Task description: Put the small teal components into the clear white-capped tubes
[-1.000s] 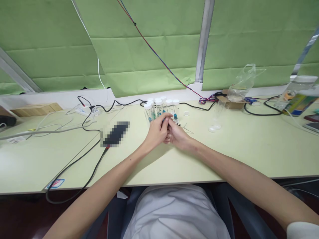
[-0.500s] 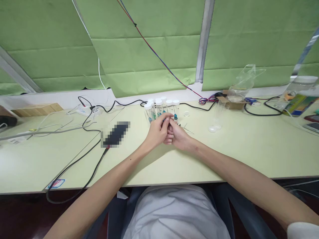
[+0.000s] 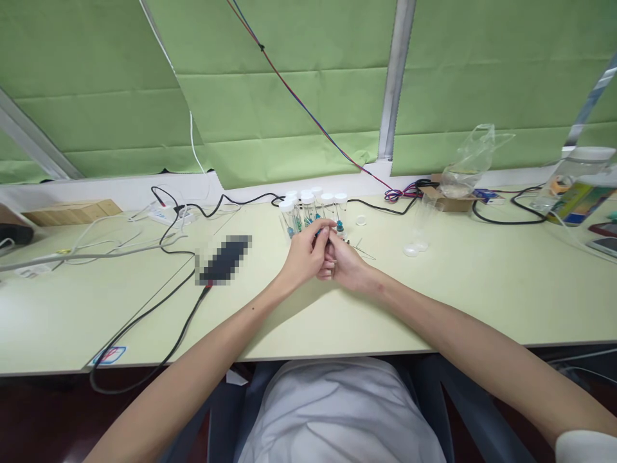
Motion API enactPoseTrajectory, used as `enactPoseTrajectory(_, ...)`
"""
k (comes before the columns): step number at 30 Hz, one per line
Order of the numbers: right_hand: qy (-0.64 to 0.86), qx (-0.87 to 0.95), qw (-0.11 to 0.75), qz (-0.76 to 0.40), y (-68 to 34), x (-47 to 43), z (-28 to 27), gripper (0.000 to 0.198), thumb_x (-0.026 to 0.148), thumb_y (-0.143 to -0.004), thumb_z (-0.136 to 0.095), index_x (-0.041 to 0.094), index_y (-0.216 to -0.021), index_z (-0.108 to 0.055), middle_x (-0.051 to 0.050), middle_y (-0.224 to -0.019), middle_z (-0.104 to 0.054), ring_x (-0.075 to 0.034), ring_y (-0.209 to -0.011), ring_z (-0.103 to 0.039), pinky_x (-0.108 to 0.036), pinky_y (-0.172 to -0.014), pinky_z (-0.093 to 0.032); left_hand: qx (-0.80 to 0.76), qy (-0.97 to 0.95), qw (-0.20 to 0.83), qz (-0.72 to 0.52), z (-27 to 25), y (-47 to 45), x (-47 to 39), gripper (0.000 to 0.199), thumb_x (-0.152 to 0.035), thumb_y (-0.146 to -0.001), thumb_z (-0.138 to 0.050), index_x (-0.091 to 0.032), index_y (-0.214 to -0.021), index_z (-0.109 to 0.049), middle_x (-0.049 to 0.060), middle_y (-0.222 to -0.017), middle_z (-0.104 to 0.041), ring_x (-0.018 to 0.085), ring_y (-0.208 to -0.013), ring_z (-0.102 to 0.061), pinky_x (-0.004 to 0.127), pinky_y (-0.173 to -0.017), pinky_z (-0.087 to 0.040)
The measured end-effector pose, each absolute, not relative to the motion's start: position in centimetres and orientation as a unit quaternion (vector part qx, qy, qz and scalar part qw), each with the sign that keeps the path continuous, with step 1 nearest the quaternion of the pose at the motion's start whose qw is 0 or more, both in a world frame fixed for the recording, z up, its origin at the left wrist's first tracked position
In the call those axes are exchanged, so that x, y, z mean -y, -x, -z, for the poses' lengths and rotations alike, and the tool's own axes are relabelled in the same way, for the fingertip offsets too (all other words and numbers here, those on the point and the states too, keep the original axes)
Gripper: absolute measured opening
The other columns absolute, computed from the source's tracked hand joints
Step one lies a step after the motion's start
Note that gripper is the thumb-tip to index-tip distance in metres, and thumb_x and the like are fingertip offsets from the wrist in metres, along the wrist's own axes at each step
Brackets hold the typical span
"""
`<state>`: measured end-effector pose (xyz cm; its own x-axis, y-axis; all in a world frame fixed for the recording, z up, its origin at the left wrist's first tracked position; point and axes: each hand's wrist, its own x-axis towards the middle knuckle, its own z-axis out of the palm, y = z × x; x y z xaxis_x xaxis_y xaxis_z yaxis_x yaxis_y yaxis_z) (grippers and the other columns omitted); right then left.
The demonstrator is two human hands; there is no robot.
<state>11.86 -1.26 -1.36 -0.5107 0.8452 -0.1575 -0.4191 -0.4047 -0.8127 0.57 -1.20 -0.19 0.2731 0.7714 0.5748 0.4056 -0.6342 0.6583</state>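
Observation:
My left hand and my right hand meet above the table, fingers curled together and touching. Both are closed, and whatever may be between the fingers is hidden. Just behind them stand several clear bottles with white caps, upright in a cluster, with small blue-green pieces in them. The hands cover the lower part of this cluster. Beside my right hand lies a thin wire-like piece. A loose white cap rests a little farther back.
A pixelated dark device with a black cable lies on the left. Clear bottles stand to the right, near a cardboard box with a plastic bag. A large jar is at far right, wooden blocks at far left.

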Motion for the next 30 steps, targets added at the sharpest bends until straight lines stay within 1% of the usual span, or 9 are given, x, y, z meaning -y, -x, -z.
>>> enactPoseTrajectory(6,0.297,0.382,0.401,-0.778,-11.98,1.18,1.52,0.072,0.071,-0.096,-0.029,0.022,-0.043,-0.027,0.002,-0.036,-0.031,-0.009,-0.036,-0.03,-0.023,-0.041,-0.028,-0.389,-0.773,0.192,-0.463,0.03,-0.61,1.4,0.027,-0.031,-0.098,-0.045,-0.021,-0.111,-0.066,0.003,-0.097,-0.074,0.016,-0.076,-0.067,0.029,-0.074,-0.053)
enactPoseTrajectory(9,0.296,0.389,0.4,-0.775,-12.08,1.05,1.63,0.07,0.066,-0.099,-0.029,0.022,-0.045,-0.028,0.002,-0.037,-0.032,-0.01,-0.037,-0.031,-0.023,-0.041,-0.029,-0.39,-0.774,0.186,-0.463,0.03,-0.6,1.43,0.027,-0.03,-0.098,-0.045,-0.02,-0.11,-0.067,0.004,-0.097,-0.074,0.016,-0.074,-0.066,0.028,-0.074,-0.053)
enactPoseTrajectory(12,0.297,0.397,0.395,-0.773,-12.17,0.93,1.69,0.067,0.06,-0.1,-0.029,0.022,-0.046,-0.029,0.002,-0.038,-0.032,-0.01,-0.038,-0.032,-0.023,-0.042,-0.029,-0.393,-0.777,0.181,-0.457,0.06,-0.57,1.41,0.028,-0.031,-0.098,-0.044,-0.02,-0.111,-0.067,0.003,-0.091,-0.073,0.015,-0.07,-0.064,0.028,-0.072,-0.052)
enactPoseTrajectory(17,0.299,0.406,0.398,-0.766,-12.27,1.0,1.61,0.061,0.057,-0.101,-0.031,0.022,-0.05,-0.031,0.003,-0.039,-0.032,-0.01,-0.039,-0.032,-0.023,-0.043,-0.03,-0.398,-0.782,0.169,-0.45,0.0,-0.52,1.4,0.028,-0.029,-0.098,-0.043,-0.02,-0.11,-0.067,0.003,-0.092,-0.072,0.016,-0.075,-0.065,0.028,-0.073,-0.052)
enactPoseTrajectory(23,0.303,0.414,0.416,-0.75,-12.23,1.22,1.37,0.059,0.05,-0.102,-0.034,0.021,-0.051,-0.031,0.004,-0.043,-0.031,-0.009,-0.039,-0.031,-0.022,-0.042,-0.029,-0.39,-0.785,0.165,-0.452,-0.1,-0.51,1.52,0.029,-0.025,-0.098,-0.042,-0.019,-0.11,-0.067,0.004,-0.098,-0.073,0.016,-0.082,-0.066,0.028,-0.079,-0.05)
enactPoseTrajectory(26,0.308,0.414,0.432,-0.739,-12.12,1.41,1.15,0.057,0.048,-0.102,-0.035,0.021,-0.052,-0.032,0.005,-0.044,-0.03,-0.008,-0.039,-0.029,-0.022,-0.041,-0.029,-0.387,-0.784,0.165,-0.456,-0.13,-0.53,1.6,0.029,-0.026,-0.098,-0.042,-0.019,-0.11,-0.067,0.004,-0.098,-0.073,0.016,-0.082,-0.066,0.028,-0.079,-0.05)
enactPoseTrajectory(30,0.325,0.414,0.463,-0.713,-11.92,1.66,0.93,0.052,0.043,-0.102,-0.038,0.02,-0.055,-0.038,0.005,-0.047,-0.032,-0.008,-0.04,-0.03,-0.022,-0.041,-0.028,-0.389,-0.783,0.166,-0.456,-0.18,-0.52,1.72,0.029,-0.028,-0.099,-0.042,-0.02,-0.11,-0.067,0.003,-0.091,-0.072,0.016,-0.076,-0.065,0.028,-0.073,-0.05)
